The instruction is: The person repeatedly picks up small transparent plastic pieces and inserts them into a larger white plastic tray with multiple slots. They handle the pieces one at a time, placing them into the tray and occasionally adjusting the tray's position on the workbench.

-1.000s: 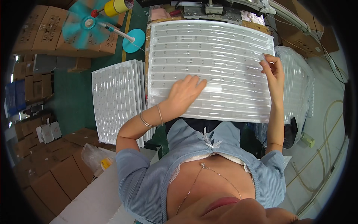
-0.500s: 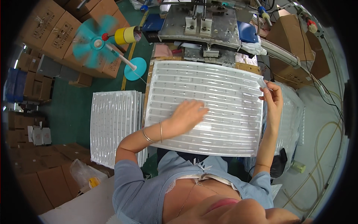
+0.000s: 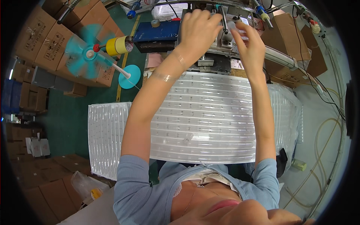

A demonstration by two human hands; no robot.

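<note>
A large translucent white sheet of ribbed plastic rows [image 3: 210,112] lies in front of me, with small dark marks along its rows. On it rests a small clear plastic piece [image 3: 188,138]. Both my arms reach over the sheet to the metal machine [image 3: 215,50] beyond it. My left hand [image 3: 198,32] is above the machine's left part, its fingers bent down so that their tips are hidden. To its right, my right hand [image 3: 249,43] has thumb and fingers curled around a small clear plastic piece [image 3: 233,27], partly blurred, beside a metal rod fitting [image 3: 225,26].
A stack of similar ribbed sheets [image 3: 107,138] stands at the left, with more wrapped in film [image 3: 283,108] at the right. A turning turquoise fan [image 3: 90,54] with tape rolls [image 3: 117,46] beside it stands back left. Cartons [image 3: 56,41] line the left; hoses hang at right.
Both hands have moved from the sheet forward to the machine. The machine's plate has shifted away and a blue surface shows at its left. The sheet sits a little nearer me.
</note>
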